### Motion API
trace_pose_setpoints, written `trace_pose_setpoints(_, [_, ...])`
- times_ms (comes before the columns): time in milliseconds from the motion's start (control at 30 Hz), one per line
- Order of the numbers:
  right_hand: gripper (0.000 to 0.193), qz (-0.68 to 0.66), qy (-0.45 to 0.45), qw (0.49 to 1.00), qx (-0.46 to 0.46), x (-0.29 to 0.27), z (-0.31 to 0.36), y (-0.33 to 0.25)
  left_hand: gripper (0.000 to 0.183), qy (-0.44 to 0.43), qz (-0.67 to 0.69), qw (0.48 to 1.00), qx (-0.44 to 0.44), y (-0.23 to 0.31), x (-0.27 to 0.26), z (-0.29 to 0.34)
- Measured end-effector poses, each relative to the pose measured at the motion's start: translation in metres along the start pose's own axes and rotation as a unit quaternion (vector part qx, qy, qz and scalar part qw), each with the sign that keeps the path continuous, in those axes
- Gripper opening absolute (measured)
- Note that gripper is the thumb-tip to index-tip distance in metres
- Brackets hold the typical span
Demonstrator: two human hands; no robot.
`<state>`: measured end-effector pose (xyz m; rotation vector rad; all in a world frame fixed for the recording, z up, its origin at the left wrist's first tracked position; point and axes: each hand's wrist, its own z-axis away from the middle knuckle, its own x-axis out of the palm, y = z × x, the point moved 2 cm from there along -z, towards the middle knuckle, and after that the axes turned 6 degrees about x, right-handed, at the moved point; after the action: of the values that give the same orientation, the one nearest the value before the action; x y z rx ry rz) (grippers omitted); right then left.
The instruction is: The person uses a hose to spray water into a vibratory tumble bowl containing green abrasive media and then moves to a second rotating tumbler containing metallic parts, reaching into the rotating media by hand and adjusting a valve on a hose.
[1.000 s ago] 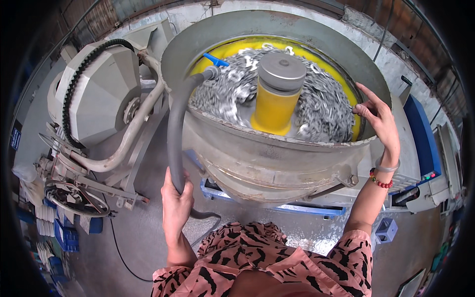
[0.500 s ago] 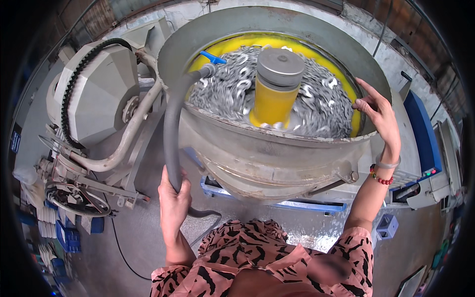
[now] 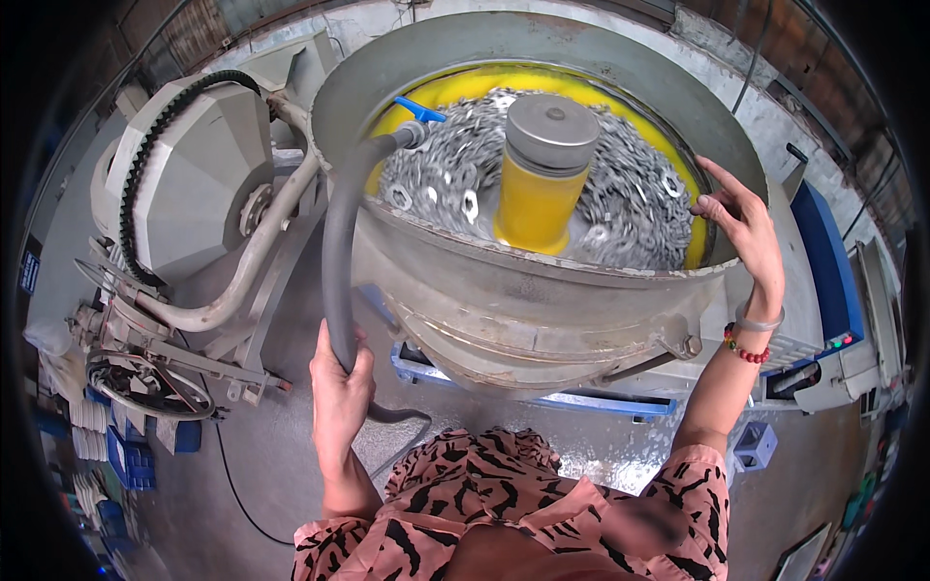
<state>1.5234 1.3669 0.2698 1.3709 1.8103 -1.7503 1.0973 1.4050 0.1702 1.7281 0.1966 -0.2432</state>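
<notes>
A grey hose [image 3: 336,261] rises from my left hand [image 3: 341,397], which is closed around it. The hose arches over the near left rim of a large round grey metal tub [image 3: 513,290]. At its end, a valve with a blue lever [image 3: 419,109] sits inside the tub. A blurred mass of small silvery metal pieces [image 3: 436,179] fills the yellow-lined bowl around a yellow column with a grey metal cap [image 3: 552,126]. My right hand [image 3: 744,225] is at the tub's right rim, fingers apart, index finger extended; whether it touches the rim, I cannot tell.
On the left stands a grey faceted barrel machine [image 3: 199,184] with a black toothed belt and a bent pipe. A blue-sided cabinet [image 3: 823,257] is at the right. Blue crates [image 3: 131,455] sit at lower left, a purple-grey stool [image 3: 756,445] at lower right. The floor [image 3: 601,465] looks wet.
The metal pieces in the tub have shifted, with different ring-shaped ones showing. The view has moved very slightly. Both hands keep their places, the left still on the hose.
</notes>
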Motion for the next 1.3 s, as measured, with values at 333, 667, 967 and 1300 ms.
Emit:
trace_pose_setpoints(333, [0.046, 0.001, 0.008, 1.000, -0.001, -0.0004, 0.0003, -0.0021, 0.013, 0.003, 0.001, 1.000, -0.001, 0.0012, -0.0004, 0.0002])
trace_pose_setpoints(667, [0.046, -0.003, 0.015, 1.000, -0.008, 0.0004, 0.0008, -0.0006, 0.013, 0.007, -0.007, 1.000, -0.005, 0.0010, 0.0012, 0.0020])
trace_pose_setpoints(967, [0.045, 0.006, 0.016, 1.000, -0.013, -0.0011, 0.0007, -0.0010, 0.013, 0.007, 0.003, 1.000, -0.004, 0.0003, 0.0019, 0.0010])
trace_pose_setpoints(1300, [0.044, -0.010, 0.008, 1.000, 0.000, -0.0003, 0.0009, -0.0011, 0.012, 0.017, 0.004, 1.000, 0.005, -0.0011, 0.0046, 0.0006])
